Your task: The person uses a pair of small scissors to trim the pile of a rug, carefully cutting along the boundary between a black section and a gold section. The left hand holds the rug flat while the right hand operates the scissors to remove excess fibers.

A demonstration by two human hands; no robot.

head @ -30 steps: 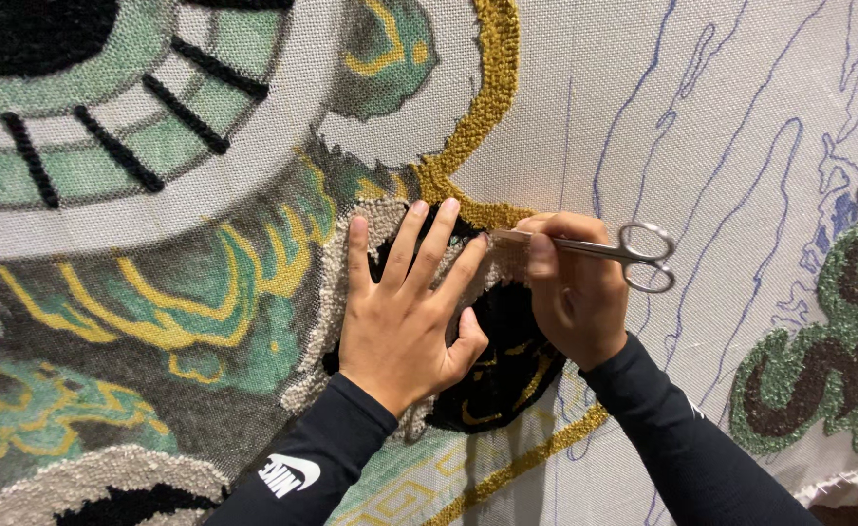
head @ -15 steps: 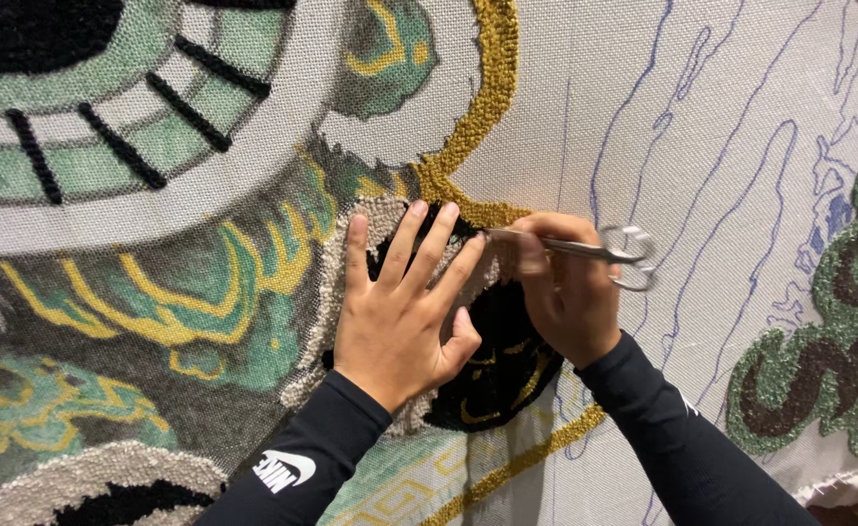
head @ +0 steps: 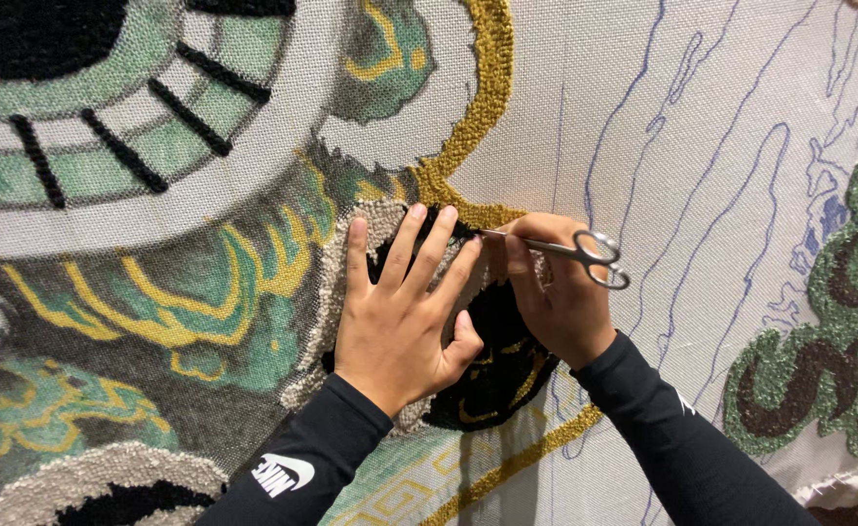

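Black sleeves cover both our arms, which rise from the bottom edge toward the middle of the frame. Our left hand (head: pixel 400 317) lies flat with its fingers spread wide, pressing on a patch of black tufted yarn with thin gold lines (head: pixel 492 365) just below centre; it grips nothing. Our right hand (head: pixel 556 302) sits just beside it on the right, closed around a small pair of silver metal scissors (head: pixel 565 248). The finger loops stick out to the right of the knuckles, and the thin blades point left, reaching to the fingertips of the left hand at the upper edge of the black patch. We cannot tell whether the blades are parted.

Both hands rest against a large pale woven backing cloth, partly tufted into a rug (head: pixel 585 107), which fills the whole view. A beige looped border (head: pixel 336 292) curves round the left side of the black patch. A thick mustard-gold tufted line (head: pixel 478 117) climbs from the fingertips to the top centre. At upper left sits a green and white ring with black bars (head: pixel 108 146). Blue drawn outlines (head: pixel 731 224) cross the bare cloth at right, and a dark green and brown tufted shape (head: pixel 828 341) fills the right edge.
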